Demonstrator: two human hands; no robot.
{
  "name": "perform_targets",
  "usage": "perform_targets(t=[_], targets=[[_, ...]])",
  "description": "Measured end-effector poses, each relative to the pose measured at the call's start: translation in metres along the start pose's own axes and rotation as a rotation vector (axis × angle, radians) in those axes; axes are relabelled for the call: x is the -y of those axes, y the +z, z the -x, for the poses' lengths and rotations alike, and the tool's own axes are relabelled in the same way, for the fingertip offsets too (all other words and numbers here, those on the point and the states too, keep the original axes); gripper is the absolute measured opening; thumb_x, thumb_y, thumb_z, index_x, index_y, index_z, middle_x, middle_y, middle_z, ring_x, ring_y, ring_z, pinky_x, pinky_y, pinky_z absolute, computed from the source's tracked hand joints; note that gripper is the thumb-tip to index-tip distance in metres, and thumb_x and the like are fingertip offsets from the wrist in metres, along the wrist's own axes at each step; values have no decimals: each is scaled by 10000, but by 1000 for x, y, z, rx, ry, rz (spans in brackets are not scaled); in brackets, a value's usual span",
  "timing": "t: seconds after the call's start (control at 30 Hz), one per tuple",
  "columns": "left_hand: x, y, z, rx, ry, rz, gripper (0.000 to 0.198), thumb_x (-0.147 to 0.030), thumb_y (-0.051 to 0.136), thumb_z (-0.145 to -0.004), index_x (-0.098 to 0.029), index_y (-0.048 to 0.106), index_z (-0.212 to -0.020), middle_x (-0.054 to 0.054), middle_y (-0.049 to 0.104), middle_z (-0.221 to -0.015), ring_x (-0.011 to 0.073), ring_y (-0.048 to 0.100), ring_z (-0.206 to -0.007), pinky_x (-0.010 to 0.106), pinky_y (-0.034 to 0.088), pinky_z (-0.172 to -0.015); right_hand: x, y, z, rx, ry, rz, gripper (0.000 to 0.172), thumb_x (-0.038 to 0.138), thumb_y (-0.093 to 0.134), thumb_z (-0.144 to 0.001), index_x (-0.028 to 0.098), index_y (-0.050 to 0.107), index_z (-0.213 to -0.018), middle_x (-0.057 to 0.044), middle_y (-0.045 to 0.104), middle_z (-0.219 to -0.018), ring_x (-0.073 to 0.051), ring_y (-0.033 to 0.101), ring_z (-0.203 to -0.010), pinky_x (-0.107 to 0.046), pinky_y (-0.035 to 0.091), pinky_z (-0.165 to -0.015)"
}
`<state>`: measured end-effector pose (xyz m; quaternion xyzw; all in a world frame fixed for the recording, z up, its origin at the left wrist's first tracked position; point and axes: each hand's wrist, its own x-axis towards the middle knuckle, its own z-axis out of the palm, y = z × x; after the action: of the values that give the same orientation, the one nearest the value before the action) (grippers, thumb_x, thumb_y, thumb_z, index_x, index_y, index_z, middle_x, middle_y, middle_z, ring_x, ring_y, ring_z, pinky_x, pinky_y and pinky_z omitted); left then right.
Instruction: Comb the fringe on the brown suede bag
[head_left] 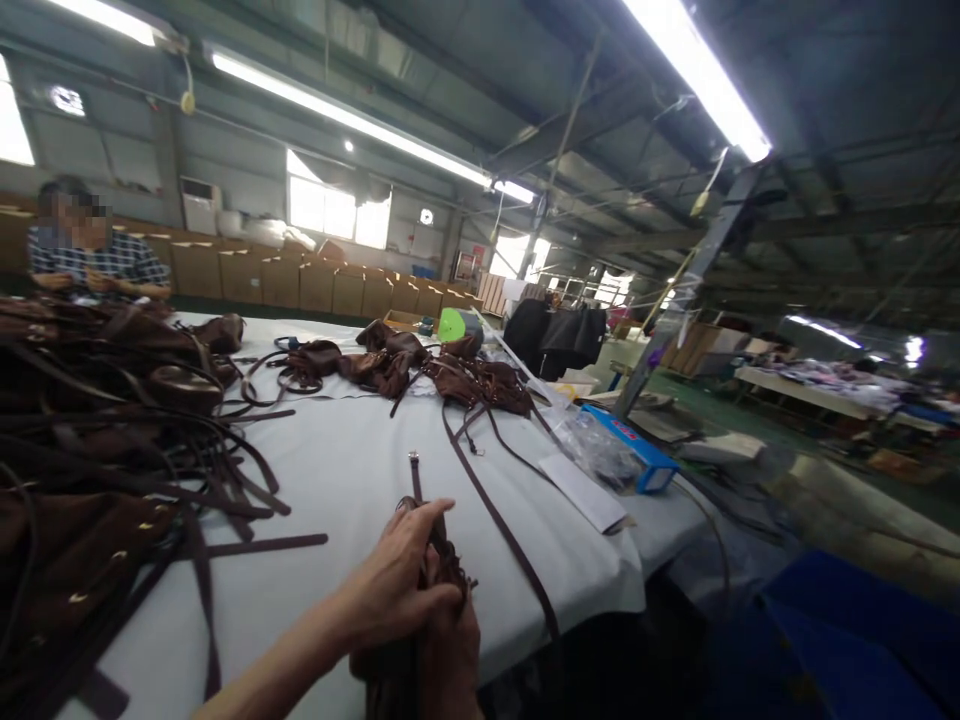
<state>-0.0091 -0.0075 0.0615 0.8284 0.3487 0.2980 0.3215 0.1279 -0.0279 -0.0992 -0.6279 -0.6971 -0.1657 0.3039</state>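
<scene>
At the table's near edge, both my hands are on a dark brown bag [381, 672] with a gathered top. My left hand [394, 585] lies over the gathered part, its fingers closed round it and the thumb stretched across. Lower and to the right, my right hand [456, 645] grips the same bag from the side; its fingers are partly hidden behind the left hand and the bag. A short strap with a metal buckle [414, 462] sticks out beyond my left hand onto the white table cover [360, 450].
Brown bags with long straps [82, 540] are heaped at the left. More brown bags [382, 365] lie across the back. On the right are a blue box [634, 450], clear plastic [592, 445] and white card [581, 490]. A co-worker [94, 250] sits at far left.
</scene>
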Motion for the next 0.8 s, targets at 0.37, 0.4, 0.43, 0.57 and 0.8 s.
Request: perform_targets(t=[0.37,0.4,0.43,0.57,0.8], targets=[[59,21,25,167,-252,-318,881,-127,522,-609,-162,261,-1449,139,617,-1247,301,493,-1198,492,352,-953,-16,-27,-1,122,326,-91,481,136,272,-921,178,485,-1350,-83,700,-999,-218,637,-924,-313,530,-798],[56,21,28,194,-257,-354,765,-127,521,-612,-156,407,-1368,152,657,-1170,324,541,-1136,522,350,-938,-14,-29,-1,138,305,-112,480,132,271,-920,178,490,-1345,-82,699,-1023,-214,636,-939,-312,529,-811],[52,23,29,208,-263,-375,617,-144,528,-629,-142,533,-1247,171,685,-1092,350,583,-1063,557,341,-926,-12,-29,1,151,273,-135,486,120,274,-914,178,481,-1349,-82,695,-1060,-209,634,-958,-312,528,-826],[36,36,26,202,-259,-353,226,-244,475,-773,-116,652,-829,215,708,-869,390,642,-889,611,296,-928,-2,-25,10,159,164,-178,550,74,314,-870,203,393,-1399,-79,683,-1115,-206,637,-961,-332,542,-827],[52,61,18,163,-261,127,275,-329,296,-897,-195,482,-744,38,599,-746,176,572,-702,276,440,-645,-13,-30,9,94,195,-244,380,226,303,-945,163,497,-1265,-126,700,-1081,-229,687,-925,-323,560,-751]])
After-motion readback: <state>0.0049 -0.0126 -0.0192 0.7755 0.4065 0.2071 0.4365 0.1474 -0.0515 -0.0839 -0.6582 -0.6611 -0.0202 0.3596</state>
